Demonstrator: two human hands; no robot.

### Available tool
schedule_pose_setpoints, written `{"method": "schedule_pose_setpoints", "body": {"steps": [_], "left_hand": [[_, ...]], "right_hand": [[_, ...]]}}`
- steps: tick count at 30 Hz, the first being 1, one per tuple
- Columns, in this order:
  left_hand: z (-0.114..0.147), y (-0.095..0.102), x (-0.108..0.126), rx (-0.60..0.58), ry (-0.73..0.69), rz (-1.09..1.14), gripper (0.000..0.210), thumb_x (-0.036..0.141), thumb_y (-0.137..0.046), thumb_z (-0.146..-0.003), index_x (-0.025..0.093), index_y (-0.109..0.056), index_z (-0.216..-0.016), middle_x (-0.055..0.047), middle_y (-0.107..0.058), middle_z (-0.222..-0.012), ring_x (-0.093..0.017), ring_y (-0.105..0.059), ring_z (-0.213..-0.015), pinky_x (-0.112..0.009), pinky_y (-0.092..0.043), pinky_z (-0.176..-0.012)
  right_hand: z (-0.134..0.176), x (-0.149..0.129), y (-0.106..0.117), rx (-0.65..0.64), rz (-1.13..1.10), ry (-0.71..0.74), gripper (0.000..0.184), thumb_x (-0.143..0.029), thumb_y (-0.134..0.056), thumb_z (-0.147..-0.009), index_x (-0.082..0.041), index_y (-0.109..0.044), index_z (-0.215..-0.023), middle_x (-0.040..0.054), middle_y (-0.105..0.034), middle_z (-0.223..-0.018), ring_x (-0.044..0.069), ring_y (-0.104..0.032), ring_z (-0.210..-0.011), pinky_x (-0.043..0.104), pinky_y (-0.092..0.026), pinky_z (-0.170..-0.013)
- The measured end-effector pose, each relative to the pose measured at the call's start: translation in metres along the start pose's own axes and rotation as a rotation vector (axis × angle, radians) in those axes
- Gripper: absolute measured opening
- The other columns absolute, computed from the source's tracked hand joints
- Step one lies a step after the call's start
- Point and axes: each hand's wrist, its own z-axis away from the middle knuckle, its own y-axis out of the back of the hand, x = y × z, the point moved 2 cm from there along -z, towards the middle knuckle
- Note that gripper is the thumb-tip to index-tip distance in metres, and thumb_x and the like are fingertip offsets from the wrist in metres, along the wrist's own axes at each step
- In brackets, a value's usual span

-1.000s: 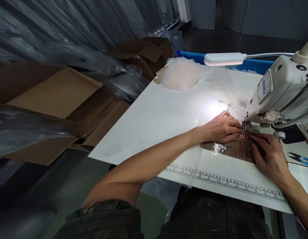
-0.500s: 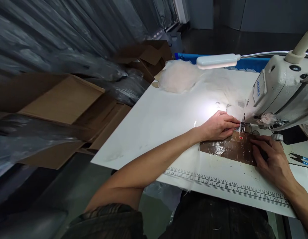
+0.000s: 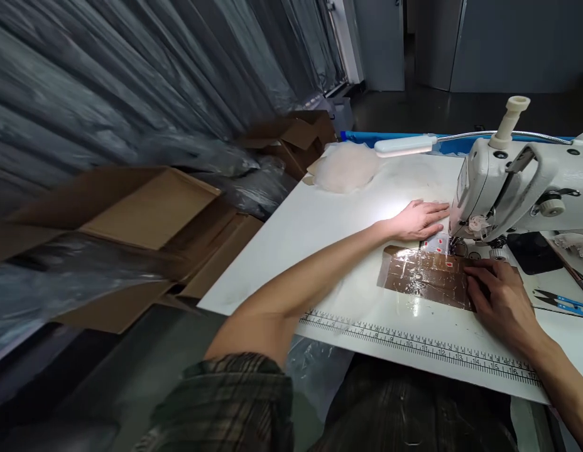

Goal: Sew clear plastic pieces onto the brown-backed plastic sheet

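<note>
My left hand (image 3: 421, 220) lies flat on pale sheer fabric left of the needle of a white sewing machine (image 3: 484, 169), fingers stretched out. Below its fingertips a small whitish piece with red marks (image 3: 433, 243) shows beside the presser foot. My right hand (image 3: 501, 298) rests its slightly bent fingers, thumb apart, on the right end of a shiny brown taped plate (image 3: 426, 279) in front of the needle. Whatever lies under its palm is hidden. A gathered fabric flower (image 3: 478, 224) hangs on the machine head.
A ruler strip (image 3: 414, 344) runs along the front of the white table (image 3: 282, 270). Blue-handled thread snips (image 3: 562, 302) and a dark phone-like slab (image 3: 534, 253) lie at right. A round pile of sheer fabric (image 3: 347, 168) sits at the back below a lamp (image 3: 404, 146). Cardboard boxes (image 3: 150, 207) stand left.
My left hand has shifted back from the presser foot and its fingers have flattened, uncovering the red-marked piece. My right hand stays on the plate. The view has tilted up and turned.
</note>
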Motion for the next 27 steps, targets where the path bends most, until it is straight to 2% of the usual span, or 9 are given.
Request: {"method": "schedule_pose_setpoints", "body": {"steps": [3, 6, 8, 10, 13, 16, 19, 23, 27], "left_hand": [[-0.002, 0.013, -0.005, 0.002, 0.003, 0.081, 0.041, 0.037, -0.039, -0.099, 0.021, -0.054, -0.133, -0.010, -0.051, -0.145, -0.023, -0.046, -0.135, -0.039, -0.036, -0.111], [0.022, 0.032, -0.002, 0.097, 0.077, 0.173, 0.041, 0.039, -0.043, -0.097, 0.019, -0.056, -0.131, -0.010, -0.049, -0.146, -0.020, -0.051, -0.129, -0.032, -0.042, -0.103], [0.049, 0.045, 0.001, 0.093, 0.163, 0.211, 0.037, 0.041, -0.044, -0.097, 0.017, -0.064, -0.117, -0.009, -0.064, -0.125, -0.018, -0.063, -0.106, -0.029, -0.047, -0.089], [0.081, 0.054, 0.006, 0.028, 0.219, 0.233, 0.035, 0.041, -0.046, -0.096, 0.016, -0.069, -0.095, -0.006, -0.070, -0.095, -0.016, -0.064, -0.084, -0.027, -0.047, -0.075], [0.125, 0.054, 0.013, -0.002, 0.326, 0.258, 0.034, 0.045, -0.053, -0.093, 0.015, -0.068, -0.086, -0.005, -0.066, -0.088, -0.015, -0.061, -0.077, -0.026, -0.046, -0.068], [0.152, 0.039, 0.017, 0.082, 0.393, 0.270, 0.023, 0.039, -0.065, -0.087, 0.016, -0.068, -0.090, -0.005, -0.064, -0.092, -0.014, -0.059, -0.077, -0.026, -0.047, -0.067], [0.160, 0.026, 0.018, 0.228, 0.431, 0.283, 0.014, 0.029, -0.064, -0.088, 0.017, -0.068, -0.082, -0.003, -0.065, -0.086, -0.013, -0.061, -0.076, -0.027, -0.049, -0.070], [0.149, 0.025, 0.022, 0.397, 0.305, 0.312, 0.013, 0.030, -0.066, -0.090, 0.019, -0.072, -0.087, -0.005, -0.069, -0.097, -0.014, -0.066, -0.087, -0.031, -0.054, -0.079], [0.127, 0.034, 0.046, 0.423, 0.147, 0.459, 0.015, 0.030, -0.061, -0.093, 0.018, -0.071, -0.092, -0.005, -0.072, -0.095, -0.015, -0.068, -0.089, -0.032, -0.056, -0.081]], "right_hand": [[0.001, 0.003, 0.000, 0.015, -0.007, 0.046, 0.032, -0.031, -0.043, -0.096, -0.020, -0.073, -0.102, 0.0137, -0.065, -0.102, 0.029, -0.060, -0.094, 0.048, -0.051, -0.079], [0.003, 0.005, 0.000, 0.023, 0.015, 0.103, 0.034, -0.033, -0.041, -0.096, -0.019, -0.072, -0.105, 0.0145, -0.065, -0.101, 0.032, -0.060, -0.093, 0.050, -0.050, -0.079], [0.003, 0.004, 0.000, 0.036, 0.045, 0.144, 0.037, -0.034, -0.040, -0.097, -0.017, -0.071, -0.106, 0.0157, -0.065, -0.100, 0.034, -0.059, -0.093, 0.051, -0.049, -0.076], [0.004, 0.002, -0.001, 0.053, 0.065, 0.182, 0.039, -0.036, -0.038, -0.097, -0.015, -0.070, -0.105, 0.0171, -0.065, -0.099, 0.035, -0.058, -0.092, 0.050, -0.048, -0.072], [0.006, -0.003, -0.001, 0.076, 0.080, 0.206, 0.042, -0.037, -0.035, -0.097, -0.013, -0.069, -0.105, 0.0181, -0.065, -0.097, 0.036, -0.056, -0.090, 0.049, -0.048, -0.067], [0.008, -0.007, -0.002, 0.062, 0.100, 0.189, 0.044, -0.038, -0.033, -0.098, -0.014, -0.068, -0.107, 0.0182, -0.065, -0.097, 0.036, -0.056, -0.089, 0.050, -0.048, -0.066], [0.009, -0.006, -0.004, 0.053, 0.083, 0.177, 0.046, -0.041, -0.032, -0.099, -0.016, -0.069, -0.107, 0.0176, -0.065, -0.098, 0.036, -0.057, -0.089, 0.051, -0.049, -0.066], [0.006, -0.004, -0.001, 0.039, -0.169, 0.143, 0.040, -0.044, -0.039, -0.098, -0.022, -0.071, -0.100, 0.0118, -0.068, -0.095, 0.031, -0.063, -0.089, 0.047, -0.054, -0.069], [-0.001, -0.009, 0.010, -0.059, -0.469, 0.025, 0.028, -0.038, -0.049, -0.095, -0.024, -0.072, -0.099, 0.0080, -0.070, -0.098, 0.023, -0.069, -0.089, 0.039, -0.060, -0.075]]}}
